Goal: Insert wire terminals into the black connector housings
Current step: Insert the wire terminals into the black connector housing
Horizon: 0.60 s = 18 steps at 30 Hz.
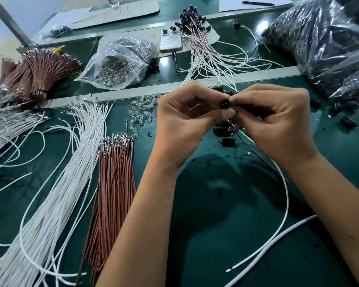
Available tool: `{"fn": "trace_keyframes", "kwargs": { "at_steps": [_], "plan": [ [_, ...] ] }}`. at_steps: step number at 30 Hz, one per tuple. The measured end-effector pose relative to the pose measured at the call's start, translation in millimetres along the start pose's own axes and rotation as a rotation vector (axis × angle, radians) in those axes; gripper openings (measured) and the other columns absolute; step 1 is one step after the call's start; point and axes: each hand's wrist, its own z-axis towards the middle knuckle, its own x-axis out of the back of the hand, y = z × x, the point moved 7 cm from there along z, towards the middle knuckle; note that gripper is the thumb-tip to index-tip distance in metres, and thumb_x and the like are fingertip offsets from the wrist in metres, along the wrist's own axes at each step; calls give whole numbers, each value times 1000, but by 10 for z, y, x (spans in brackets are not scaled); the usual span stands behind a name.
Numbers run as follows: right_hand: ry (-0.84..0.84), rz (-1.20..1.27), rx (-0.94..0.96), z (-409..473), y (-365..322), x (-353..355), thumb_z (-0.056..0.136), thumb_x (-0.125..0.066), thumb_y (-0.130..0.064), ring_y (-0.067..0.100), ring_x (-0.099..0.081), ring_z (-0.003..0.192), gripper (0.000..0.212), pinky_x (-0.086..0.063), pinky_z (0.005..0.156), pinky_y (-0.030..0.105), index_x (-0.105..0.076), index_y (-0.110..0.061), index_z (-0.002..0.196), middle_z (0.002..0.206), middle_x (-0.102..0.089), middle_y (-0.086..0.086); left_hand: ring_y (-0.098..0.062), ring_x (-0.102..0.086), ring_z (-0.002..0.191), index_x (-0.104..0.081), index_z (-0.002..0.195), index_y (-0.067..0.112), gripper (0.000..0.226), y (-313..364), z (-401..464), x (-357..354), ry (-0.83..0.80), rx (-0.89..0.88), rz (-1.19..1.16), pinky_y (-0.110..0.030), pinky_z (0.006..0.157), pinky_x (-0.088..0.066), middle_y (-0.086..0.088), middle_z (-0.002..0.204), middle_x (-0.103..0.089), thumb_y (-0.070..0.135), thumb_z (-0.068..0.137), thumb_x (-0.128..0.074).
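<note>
A small black connector housing (225,104) is held above the green table between both hands. My left hand (182,123) pinches it from the left with thumb and fingers. My right hand (276,121) pinches it from the right with curled fingers. A white wire (286,189) and a brown wire (249,145) trail down from under my right hand; where their ends sit is hidden by the fingers. More loose black housings (224,130) lie on the table just below the hands.
A fan of white terminal wires (75,154) and a bundle of brown wires (114,175) lie at left. Small clear bulbs (142,112), a clear bag (120,63), finished wired housings (197,23), a phone (170,41) and a big bag of black parts (319,38) sit behind.
</note>
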Motion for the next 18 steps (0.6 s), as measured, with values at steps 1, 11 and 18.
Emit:
{"fn": "trace_keyframes", "kwargs": {
  "at_steps": [1,11,18],
  "plan": [
    [-1,7,-3,0,0,0,90,-79,-3,9,-72,69,17,-56,60,28,-76,-15,102,90,-74,-3,-22,-67,76,-70,97,0,35,-2,0,0,0,6,-2,-36,77,-59,-7,78,-68,-23,71,-76],
    [-47,-8,-36,-9,47,-44,91,-78,-8,2,-67,65,10,-52,58,24,-76,-15,97,86,-73,-3,-23,-67,76,-69,86,4,30,-57,-13,49,33,67,5,-42,78,-60,-3,76,-71,-20,69,-78],
    [-52,33,-39,-6,64,-44,89,-80,-2,14,-68,57,16,-56,53,33,-76,-15,97,84,-74,4,-20,-67,73,-70,86,3,29,-80,-14,42,35,71,15,-36,75,-59,-2,75,-72,-19,69,-79]
  ]
}}
